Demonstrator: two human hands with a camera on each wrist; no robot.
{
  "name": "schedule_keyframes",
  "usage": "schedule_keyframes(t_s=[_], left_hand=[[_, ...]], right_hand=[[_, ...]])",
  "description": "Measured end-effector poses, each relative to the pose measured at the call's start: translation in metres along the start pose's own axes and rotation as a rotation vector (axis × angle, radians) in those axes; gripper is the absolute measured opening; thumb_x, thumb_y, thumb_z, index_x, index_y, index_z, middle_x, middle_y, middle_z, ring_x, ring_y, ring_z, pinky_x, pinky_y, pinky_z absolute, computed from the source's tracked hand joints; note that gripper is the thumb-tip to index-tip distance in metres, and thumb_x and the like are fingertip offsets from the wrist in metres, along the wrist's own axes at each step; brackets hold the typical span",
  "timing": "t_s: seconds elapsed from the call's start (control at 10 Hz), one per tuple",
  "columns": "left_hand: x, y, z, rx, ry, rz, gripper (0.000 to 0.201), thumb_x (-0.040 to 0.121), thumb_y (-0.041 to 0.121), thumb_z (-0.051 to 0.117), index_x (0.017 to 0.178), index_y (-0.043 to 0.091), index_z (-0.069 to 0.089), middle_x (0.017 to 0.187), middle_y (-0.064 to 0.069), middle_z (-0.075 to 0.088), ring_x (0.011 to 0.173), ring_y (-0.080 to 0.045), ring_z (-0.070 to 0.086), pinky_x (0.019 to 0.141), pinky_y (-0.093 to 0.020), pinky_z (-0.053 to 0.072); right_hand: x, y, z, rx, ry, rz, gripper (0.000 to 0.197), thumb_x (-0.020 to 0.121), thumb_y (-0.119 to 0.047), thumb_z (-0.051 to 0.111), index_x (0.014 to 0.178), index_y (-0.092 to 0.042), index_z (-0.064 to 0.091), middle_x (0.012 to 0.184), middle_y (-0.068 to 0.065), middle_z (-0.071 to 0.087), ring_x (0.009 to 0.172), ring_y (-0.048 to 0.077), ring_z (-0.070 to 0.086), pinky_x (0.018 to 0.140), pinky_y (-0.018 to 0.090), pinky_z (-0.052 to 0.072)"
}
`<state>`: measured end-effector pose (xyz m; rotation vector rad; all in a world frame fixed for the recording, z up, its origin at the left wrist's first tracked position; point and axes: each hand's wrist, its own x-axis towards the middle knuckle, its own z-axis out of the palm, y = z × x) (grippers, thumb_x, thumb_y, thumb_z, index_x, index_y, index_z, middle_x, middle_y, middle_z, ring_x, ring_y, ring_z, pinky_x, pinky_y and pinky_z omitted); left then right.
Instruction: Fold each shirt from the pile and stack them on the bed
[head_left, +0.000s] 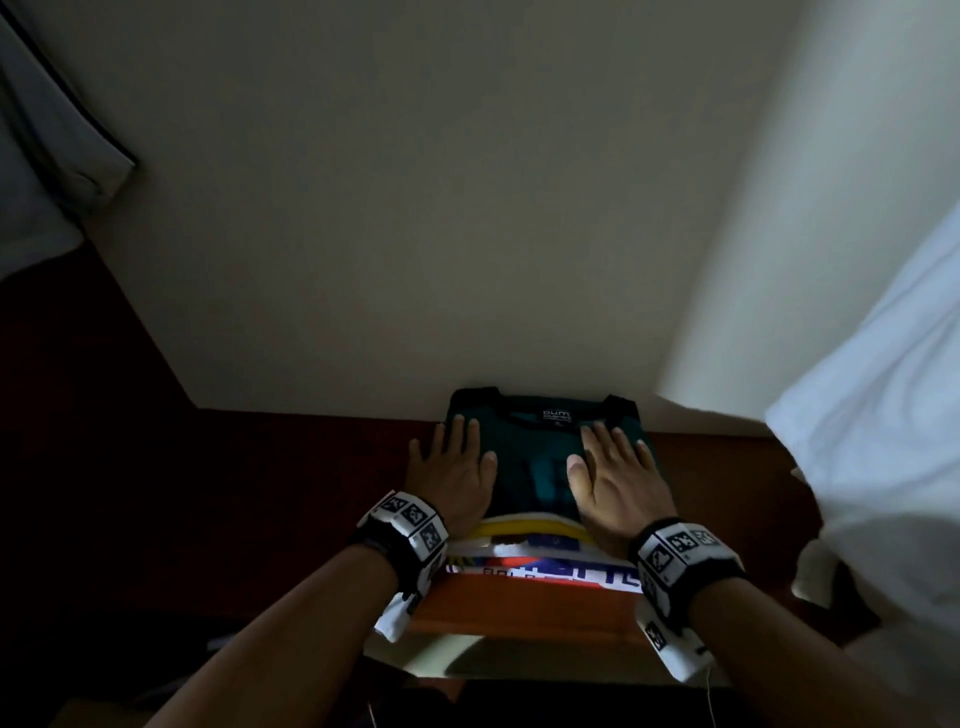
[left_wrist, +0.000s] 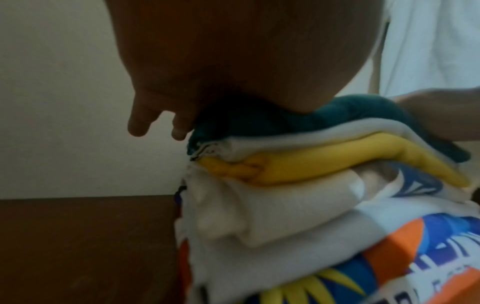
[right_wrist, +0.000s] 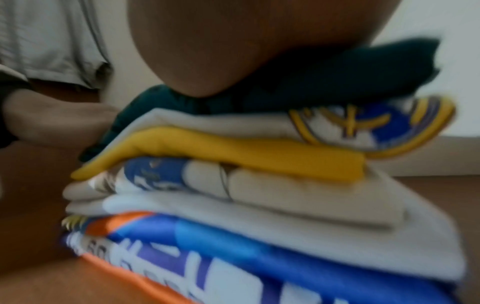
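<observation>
Pressing folded teal shirt (head_left: 540, 457) flat atop stack of folded shirts (right_wrist: 246, 185), stack resting on dark red bedcover (head_left: 260, 493) against pale wall (head_left: 415, 182). Left hand (head_left: 452, 478) and right hand (head_left: 613, 483) lie palm-down, fingers straight and spread, gripping nothing. Yellow shirt (left_wrist: 324, 162) and white layers visible beneath, edges roughly aligned. Judged step: settling top garment. Good practice: press evenly with both palms, smooth outward toward edges, square corners with layers below, lift hands straight up to avoid dragging fabric.
</observation>
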<state>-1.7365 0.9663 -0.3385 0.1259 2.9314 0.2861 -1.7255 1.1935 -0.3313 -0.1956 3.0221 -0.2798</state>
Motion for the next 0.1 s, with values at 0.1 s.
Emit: schedule_keyframes(t_s=[0.1], left_hand=[[0.0003,-0.0013,-0.0181,0.052,-0.032,-0.051,0.061,0.108,0.044,0.015,0.164,0.021,0.004,0.172,-0.005,-0.001,0.157,-0.031,0.0,0.121,-0.065,0.005]], right_hand=[[-0.0014,-0.0036,-0.0135,-0.053,-0.02,0.079,0.073,0.1,-0.054,-0.002,0.163,-0.019,0.012,0.171,0.006,0.001,0.157,0.026,-0.002,0.126,0.05,0.001]])
